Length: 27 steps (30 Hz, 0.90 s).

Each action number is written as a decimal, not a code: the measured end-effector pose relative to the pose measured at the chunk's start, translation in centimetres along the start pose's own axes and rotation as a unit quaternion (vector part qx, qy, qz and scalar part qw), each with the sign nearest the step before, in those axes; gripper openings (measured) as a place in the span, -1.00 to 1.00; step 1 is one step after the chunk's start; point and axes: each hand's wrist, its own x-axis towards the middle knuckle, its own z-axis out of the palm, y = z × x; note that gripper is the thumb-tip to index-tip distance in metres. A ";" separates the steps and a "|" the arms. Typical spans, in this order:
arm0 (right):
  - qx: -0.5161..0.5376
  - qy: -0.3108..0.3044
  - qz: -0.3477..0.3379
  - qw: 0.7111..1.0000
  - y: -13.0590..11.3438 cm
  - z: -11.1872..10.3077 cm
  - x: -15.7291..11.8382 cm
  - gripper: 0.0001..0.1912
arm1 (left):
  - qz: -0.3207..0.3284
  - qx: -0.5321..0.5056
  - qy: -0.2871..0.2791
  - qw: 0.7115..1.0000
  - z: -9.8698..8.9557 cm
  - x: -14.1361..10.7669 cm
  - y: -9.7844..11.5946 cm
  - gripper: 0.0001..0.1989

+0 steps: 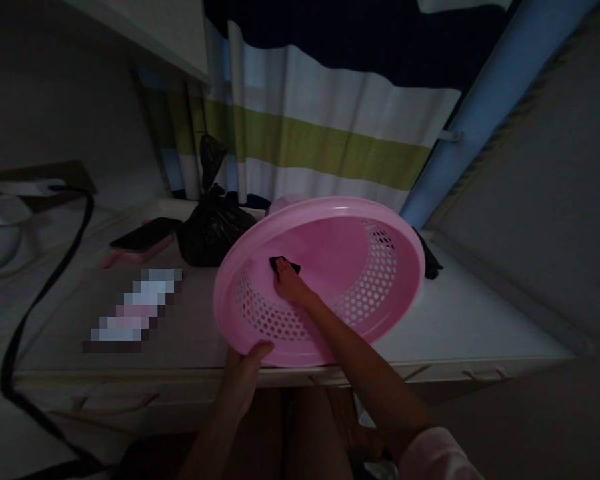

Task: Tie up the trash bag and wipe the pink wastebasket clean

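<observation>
A pink plastic basket [330,208] with a wide rim and perforated sides is tilted so its opening faces me. My left hand [245,370] grips its lower left rim, thumb over the edge and the other fingers hidden beneath. Inside the basket, my right hand [291,285] is closed on a small black cloth [293,265] and presses it against the inner surface near the left of the bottom. Only the edges of the cloth stick out around the fingers.
A knotted black plastic bag [213,230] stands left of the basket, and another black bag [430,257] shows at its right. A dark phone on a pink item [147,237] lies at left. A black cable [45,287] hangs at far left. Striped curtains [325,127] hang behind the white desk [480,327].
</observation>
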 end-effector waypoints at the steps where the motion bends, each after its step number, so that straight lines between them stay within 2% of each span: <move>1: -0.004 0.010 0.013 1.000 0.5 -0.1 0.2 -0.44 | 0.001 -0.012 -0.002 1.000 0.0 0.0 -0.1 -0.40; 3: -0.006 0.025 0.031 0.999 1.1 -0.4 0.7 -0.44 | -0.009 -0.046 0.002 0.999 0.1 -0.1 -0.1 -0.38; 6: -0.001 0.035 0.043 0.998 1.4 -0.5 1.4 -0.45 | -0.024 -0.045 0.007 0.999 0.2 0.0 0.1 -0.37; 12: 0.039 0.026 0.023 0.999 -0.8 -0.4 2.0 -0.41 | -0.028 -0.042 0.021 0.999 0.3 -0.1 0.4 -0.39; 16: 0.109 0.038 -0.022 0.993 -3.2 -0.4 0.8 -0.40 | -0.038 -0.044 0.030 0.998 0.4 -0.2 0.4 -0.45; 20: 0.192 0.054 -0.090 0.976 -4.3 0.0 -1.4 -0.39 | -0.016 -0.082 0.024 0.996 0.6 -0.2 0.4 -0.38; 24: 0.146 0.041 -0.123 0.981 -3.9 0.3 -2.9 -0.36 | -0.036 -0.095 0.023 0.995 0.7 -0.2 0.8 -0.36; 27: 0.063 0.026 -0.100 0.993 -3.4 -0.1 -2.9 -0.35 | -0.046 -0.106 0.022 0.993 0.7 -0.4 1.1 -0.36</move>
